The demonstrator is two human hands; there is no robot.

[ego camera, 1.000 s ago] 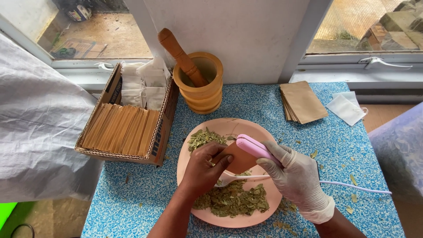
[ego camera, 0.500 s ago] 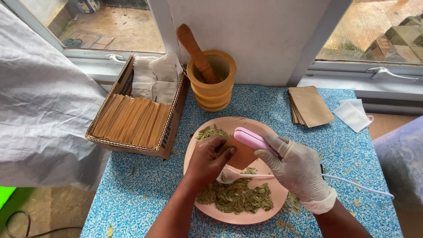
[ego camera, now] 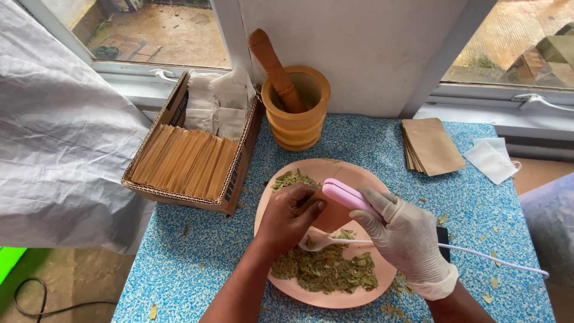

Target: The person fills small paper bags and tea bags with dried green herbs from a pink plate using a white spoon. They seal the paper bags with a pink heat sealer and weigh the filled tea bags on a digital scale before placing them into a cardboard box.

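Over the pink plate (ego camera: 272,197) on the blue speckled table (ego camera: 179,263), both hands meet at a small brown paper packet (ego camera: 335,216). The bare left hand (ego camera: 287,218) pinches the packet's near edge, fingers closed on it, while the gloved right hand (ego camera: 406,236) is wrapped tight around a pink handheld sealer (ego camera: 347,196) whose tip sits at the packet's top edge (whether its clamp is actually pressed on the paper cannot be told). A white cord (ego camera: 496,258) trails from the sealer to the right. Dried green leaves (ego camera: 326,272) lie heaped on the plate's near half, with a white spoon (ego camera: 317,242) resting on them. Behind the plate stand a wooden mortar (ego camera: 297,122) with its pestle (ego camera: 275,66), a cardboard box (ego camera: 185,158) of brown packets at left, and a stack of brown envelopes (ego camera: 431,145) at right
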